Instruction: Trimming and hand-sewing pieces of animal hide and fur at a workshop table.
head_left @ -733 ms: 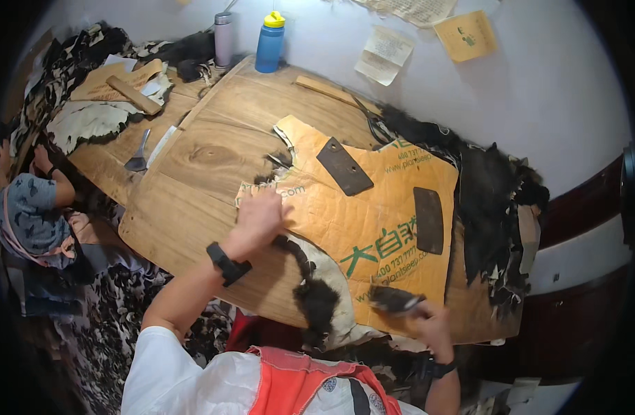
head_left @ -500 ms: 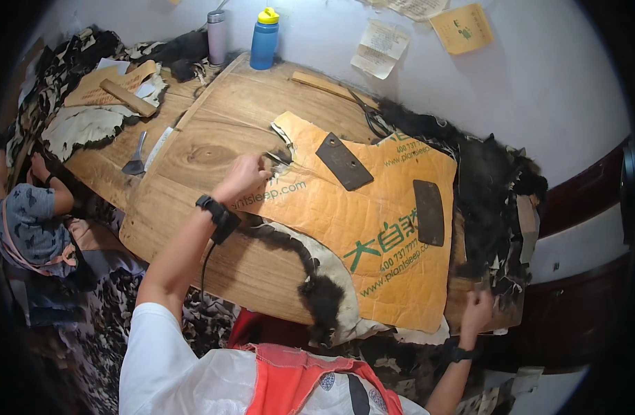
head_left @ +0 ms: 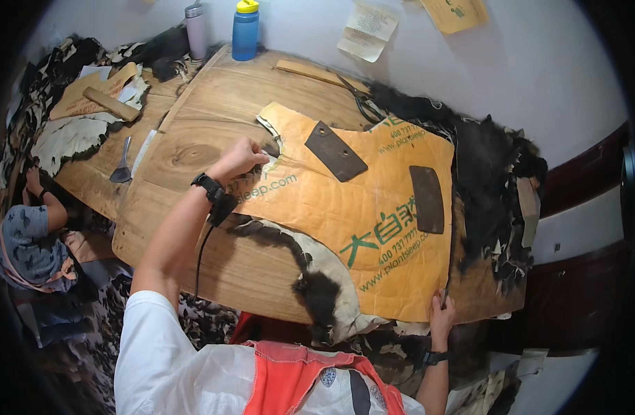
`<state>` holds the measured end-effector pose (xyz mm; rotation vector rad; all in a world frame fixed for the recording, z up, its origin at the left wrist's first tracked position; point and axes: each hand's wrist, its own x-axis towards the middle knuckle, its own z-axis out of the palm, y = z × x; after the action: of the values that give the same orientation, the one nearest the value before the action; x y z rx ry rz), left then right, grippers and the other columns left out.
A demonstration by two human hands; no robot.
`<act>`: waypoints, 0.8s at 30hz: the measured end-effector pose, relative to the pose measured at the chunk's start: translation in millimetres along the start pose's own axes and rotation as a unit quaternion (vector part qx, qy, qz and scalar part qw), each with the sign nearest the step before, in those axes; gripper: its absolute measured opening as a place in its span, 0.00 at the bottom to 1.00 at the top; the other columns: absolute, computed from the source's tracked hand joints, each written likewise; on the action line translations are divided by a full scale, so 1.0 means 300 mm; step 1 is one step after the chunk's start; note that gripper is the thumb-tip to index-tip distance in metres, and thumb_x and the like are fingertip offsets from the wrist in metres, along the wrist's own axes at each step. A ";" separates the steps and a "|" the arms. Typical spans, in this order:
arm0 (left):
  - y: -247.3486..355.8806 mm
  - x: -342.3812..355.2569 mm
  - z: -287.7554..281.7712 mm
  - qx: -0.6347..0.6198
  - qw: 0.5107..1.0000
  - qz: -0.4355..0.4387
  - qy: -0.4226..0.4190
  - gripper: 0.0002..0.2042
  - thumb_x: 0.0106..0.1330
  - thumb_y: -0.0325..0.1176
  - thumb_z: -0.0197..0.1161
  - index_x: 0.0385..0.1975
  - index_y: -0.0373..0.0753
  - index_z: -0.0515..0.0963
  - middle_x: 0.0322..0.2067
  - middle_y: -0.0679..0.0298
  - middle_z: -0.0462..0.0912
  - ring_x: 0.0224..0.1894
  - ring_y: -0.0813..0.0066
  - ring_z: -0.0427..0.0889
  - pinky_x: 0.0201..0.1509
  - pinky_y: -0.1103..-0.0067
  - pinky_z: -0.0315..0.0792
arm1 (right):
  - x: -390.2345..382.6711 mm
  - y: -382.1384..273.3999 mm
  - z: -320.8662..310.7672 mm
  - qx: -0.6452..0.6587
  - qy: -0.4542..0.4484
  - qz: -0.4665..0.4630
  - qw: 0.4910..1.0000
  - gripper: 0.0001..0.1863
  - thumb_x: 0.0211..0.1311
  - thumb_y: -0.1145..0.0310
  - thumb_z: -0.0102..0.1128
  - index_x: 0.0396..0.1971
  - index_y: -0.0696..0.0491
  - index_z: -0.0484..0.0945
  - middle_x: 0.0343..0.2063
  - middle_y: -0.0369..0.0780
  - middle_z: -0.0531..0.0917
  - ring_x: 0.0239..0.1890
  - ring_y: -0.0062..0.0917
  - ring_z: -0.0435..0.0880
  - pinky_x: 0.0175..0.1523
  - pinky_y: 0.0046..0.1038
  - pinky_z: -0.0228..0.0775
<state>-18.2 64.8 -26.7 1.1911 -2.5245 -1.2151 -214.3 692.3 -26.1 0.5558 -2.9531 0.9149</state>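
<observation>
A large orange paper pattern (head_left: 331, 214) with green print lies on a fur hide (head_left: 338, 283), whose pale skin and dark fur stick out along the lower left. Two dark flat weights rest on the paper, an upper one (head_left: 336, 152) with holes and a right one (head_left: 426, 199). My left hand (head_left: 241, 158) is closed at the pattern's left notch, its fingertips pinching a pale edge of the hide. At the pattern's lower right corner, my right hand (head_left: 442, 319) is closed round a slim dark tool (head_left: 444, 299) pointing up along the paper's edge.
Scissors (head_left: 362, 100) and a wooden strip (head_left: 321, 77) lie at the back. A blue bottle (head_left: 245, 33) and a pink tumbler (head_left: 195, 33) stand by the wall. Dark fur scraps (head_left: 493, 180) heap at right. A brush-like tool (head_left: 122, 166) lies left, near another person (head_left: 34, 232).
My right hand has moved left, from beside the fur scraps to the pattern's lower right corner. My left hand stays at the notch. The whole view has shifted slightly.
</observation>
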 end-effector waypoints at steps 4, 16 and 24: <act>-0.038 0.053 0.036 -0.016 0.999 0.035 0.013 0.14 0.56 0.44 0.70 0.28 0.38 0.85 0.23 0.60 0.85 0.26 0.72 0.82 0.32 0.72 0.74 | 0.023 0.057 -0.003 -0.033 -0.001 -0.039 0.999 0.13 0.62 0.71 0.65 0.45 0.59 0.81 0.35 0.45 0.80 0.39 0.40 0.80 0.45 0.34 0.71; 0.051 -0.119 0.076 0.071 0.938 0.339 0.036 0.16 0.66 0.26 0.62 0.54 0.38 0.76 0.54 0.55 0.79 0.58 0.61 0.77 0.60 0.70 0.70 | 0.096 -0.098 -0.166 -0.081 -0.035 -0.017 0.996 0.16 0.56 0.62 0.70 0.43 0.50 0.84 0.36 0.41 0.81 0.37 0.37 0.84 0.38 0.34 0.73; 0.138 -0.389 0.143 0.267 0.909 0.307 -0.087 0.25 0.66 0.27 0.59 0.65 0.40 0.71 0.70 0.55 0.66 0.74 0.54 0.59 0.77 0.59 0.50 | 0.006 -0.185 -0.132 -0.132 -0.186 -0.286 0.931 0.22 0.45 0.69 0.74 0.45 0.48 0.82 0.39 0.38 0.81 0.33 0.36 0.85 0.36 0.35 0.78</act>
<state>20.3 187.2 -0.1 0.2492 -3.1109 -0.5072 -201.6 670.9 37.4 1.6030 -2.8338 0.3735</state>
